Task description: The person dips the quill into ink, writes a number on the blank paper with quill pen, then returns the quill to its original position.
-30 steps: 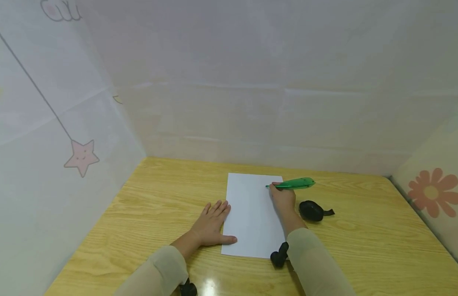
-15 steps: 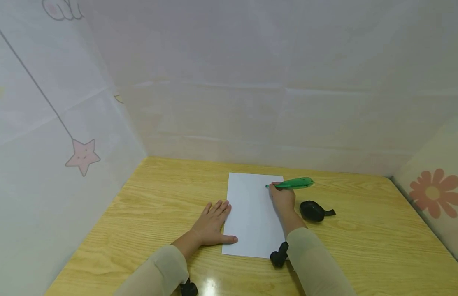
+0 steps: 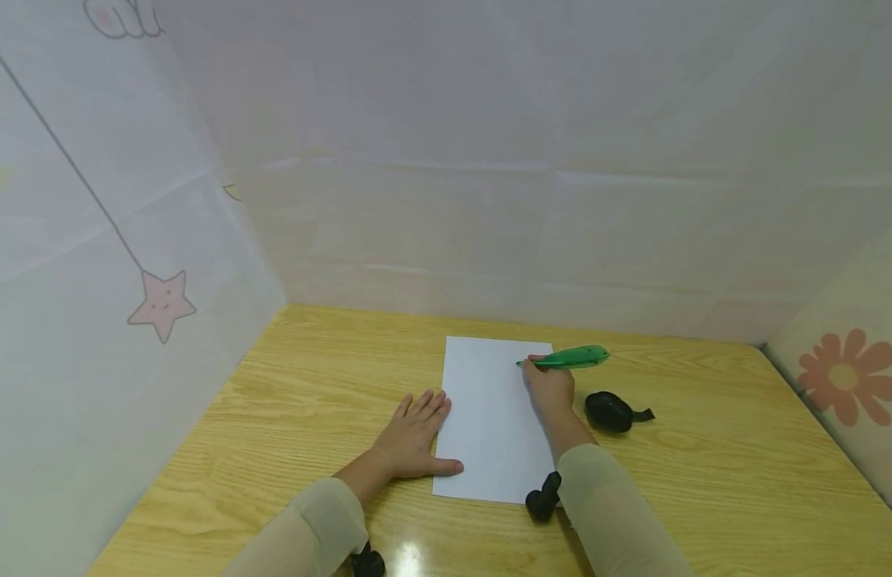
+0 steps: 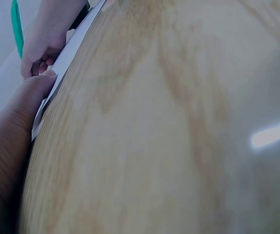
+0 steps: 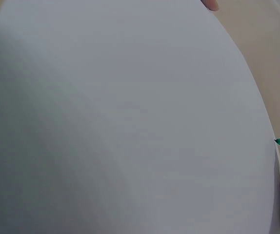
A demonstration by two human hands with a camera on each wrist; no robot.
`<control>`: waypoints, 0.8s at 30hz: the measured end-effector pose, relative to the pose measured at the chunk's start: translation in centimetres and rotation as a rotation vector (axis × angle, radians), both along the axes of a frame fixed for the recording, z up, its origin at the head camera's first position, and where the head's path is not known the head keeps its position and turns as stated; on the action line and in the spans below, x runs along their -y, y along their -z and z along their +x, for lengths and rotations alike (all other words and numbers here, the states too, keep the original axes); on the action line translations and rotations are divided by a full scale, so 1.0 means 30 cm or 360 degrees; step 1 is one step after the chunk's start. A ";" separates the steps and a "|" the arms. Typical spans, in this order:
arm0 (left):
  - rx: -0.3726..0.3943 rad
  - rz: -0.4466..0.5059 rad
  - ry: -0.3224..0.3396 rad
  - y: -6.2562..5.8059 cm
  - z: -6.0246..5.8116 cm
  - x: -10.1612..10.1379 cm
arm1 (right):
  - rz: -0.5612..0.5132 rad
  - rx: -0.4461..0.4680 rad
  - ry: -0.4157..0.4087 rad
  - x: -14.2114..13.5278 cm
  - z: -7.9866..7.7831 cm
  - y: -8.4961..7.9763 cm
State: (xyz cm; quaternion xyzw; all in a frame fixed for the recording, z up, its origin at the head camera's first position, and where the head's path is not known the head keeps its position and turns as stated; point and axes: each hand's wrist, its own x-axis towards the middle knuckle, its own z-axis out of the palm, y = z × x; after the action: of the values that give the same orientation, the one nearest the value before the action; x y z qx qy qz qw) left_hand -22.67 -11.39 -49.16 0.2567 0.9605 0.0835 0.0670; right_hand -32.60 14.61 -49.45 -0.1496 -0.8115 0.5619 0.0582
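Green pen (image 3: 577, 357) is pinched in the right hand (image 3: 551, 391), its feathery end pointing right and its tip over the upper right of a white sheet (image 3: 492, 425); whether the tip touches is hard to tell. The left hand (image 3: 411, 442) lies flat with fingers spread, fingertips at the sheet's left edge and thumb across it lower down. The sheet rests upright on the wooden worktop (image 3: 720, 489). Right of the right hand sits a black rounded thing (image 3: 608, 412) with a short tail.
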 end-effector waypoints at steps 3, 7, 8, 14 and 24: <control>0.0001 -0.0016 -0.0004 0.001 0.000 -0.001 | -0.0010 0.0009 -0.0010 0.004 0.003 -0.003; 0.0006 -0.0014 -0.0007 0.002 0.000 -0.001 | -0.0008 0.0026 -0.0016 0.011 0.007 -0.010; 0.0009 -0.0011 -0.0008 0.002 0.000 -0.001 | -0.0008 0.0029 -0.0016 0.012 0.008 -0.011; 0.0006 0.0006 -0.0010 0.002 0.000 -0.001 | 0.0004 0.0023 -0.0021 0.014 0.010 -0.013; 0.0001 0.0009 -0.0008 -0.002 0.004 -0.004 | 0.0008 0.0024 -0.0038 0.017 0.010 -0.010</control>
State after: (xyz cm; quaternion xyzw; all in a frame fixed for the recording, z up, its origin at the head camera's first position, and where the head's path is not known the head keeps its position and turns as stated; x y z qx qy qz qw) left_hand -22.56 -11.28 -49.10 0.2544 0.9609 0.0864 0.0663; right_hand -32.31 14.10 -49.16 -0.1439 -0.8151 0.5593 0.0457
